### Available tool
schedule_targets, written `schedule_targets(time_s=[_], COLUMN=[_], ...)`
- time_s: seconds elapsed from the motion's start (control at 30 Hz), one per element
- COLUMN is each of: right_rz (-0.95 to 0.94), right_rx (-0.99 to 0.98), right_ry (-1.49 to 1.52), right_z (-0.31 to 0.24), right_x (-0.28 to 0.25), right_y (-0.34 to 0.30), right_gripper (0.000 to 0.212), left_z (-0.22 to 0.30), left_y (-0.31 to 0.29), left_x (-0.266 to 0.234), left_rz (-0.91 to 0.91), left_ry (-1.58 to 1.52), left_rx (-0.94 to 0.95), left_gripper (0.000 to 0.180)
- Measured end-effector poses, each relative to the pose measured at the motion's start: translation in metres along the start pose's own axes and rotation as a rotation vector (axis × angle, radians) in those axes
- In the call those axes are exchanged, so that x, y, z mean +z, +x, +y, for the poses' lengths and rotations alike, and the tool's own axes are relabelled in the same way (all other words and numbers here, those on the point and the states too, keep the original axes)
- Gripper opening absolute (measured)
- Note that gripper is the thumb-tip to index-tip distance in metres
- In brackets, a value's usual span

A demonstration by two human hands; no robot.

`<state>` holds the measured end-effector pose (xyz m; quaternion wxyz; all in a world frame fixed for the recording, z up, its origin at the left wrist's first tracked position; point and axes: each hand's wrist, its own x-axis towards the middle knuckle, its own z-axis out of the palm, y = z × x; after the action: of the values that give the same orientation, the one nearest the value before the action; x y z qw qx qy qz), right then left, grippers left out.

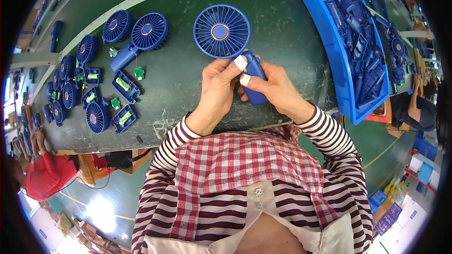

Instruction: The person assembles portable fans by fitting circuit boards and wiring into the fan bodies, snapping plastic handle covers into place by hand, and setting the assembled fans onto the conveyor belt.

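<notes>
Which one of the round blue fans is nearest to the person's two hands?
The round blue plastic fan at upper centre: its smooth blue handle is held by the left hand and the right hand. The other fans lie apart from both.

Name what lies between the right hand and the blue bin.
In the head view, only scuffed green tabletop lies between the right hand and blue bin.
</notes>
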<state>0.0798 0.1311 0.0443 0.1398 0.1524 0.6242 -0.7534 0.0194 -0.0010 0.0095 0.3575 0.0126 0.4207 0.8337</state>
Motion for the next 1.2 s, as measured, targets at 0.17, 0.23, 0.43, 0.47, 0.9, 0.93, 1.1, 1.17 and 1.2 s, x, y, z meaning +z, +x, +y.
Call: schedule_targets(time_s=[0.17,0.23,0.43,0.47,0.9,0.93,1.1,1.17,1.2], right_rz=[-0.044,-0.042,0.027,0.089,0.329,0.328,0.334,0.338,0.339], right_rx=[0.050,0.049,0.075,0.073,-0.390,-0.389,-0.436,-0.379,-0.324], right_ry=[-0.010,-0.003,-0.348,-0.706,-1.438,-1.439,-1.402,-1.267,-1.132], right_z=[-0.002,0.000,0.003,0.003,0.010,0.010,0.011,0.012,0.013], right_x=[-0.002,-0.001,-0.005,-0.006,0.019,0.019,0.016,0.012,0.010], right_y=[0.001,0.001,0.004,0.005,-0.020,-0.020,-0.019,-0.017,-0.016], right_gripper=[0.033,0.033,0.044,0.052,0.061,0.061,0.059,0.055,0.052], left_z=[0.002,0.001,0.000,-0.001,0.003,0.003,0.001,-0.002,-0.003], left_y=[0.001,0.001,0.002,0.003,0.004,0.004,0.004,0.006,0.006], left_x=[0.002,0.001,0.003,0.003,-0.002,-0.002,-0.004,-0.006,-0.006], left_rz=[0.056,0.064,0.134,0.173,0.321,0.322,0.316,0.326,0.338], left_ry=[0.029,0.029,0.028,0.020,0.006,0.005,0.003,-0.014,-0.031], left_rx=[-0.003,-0.004,-0.037,-0.038,-0.241,-0.241,-0.246,-0.225,-0.204], left_gripper=[0.030,0.029,0.025,0.024,0.023,0.023,0.023,0.022,0.021])
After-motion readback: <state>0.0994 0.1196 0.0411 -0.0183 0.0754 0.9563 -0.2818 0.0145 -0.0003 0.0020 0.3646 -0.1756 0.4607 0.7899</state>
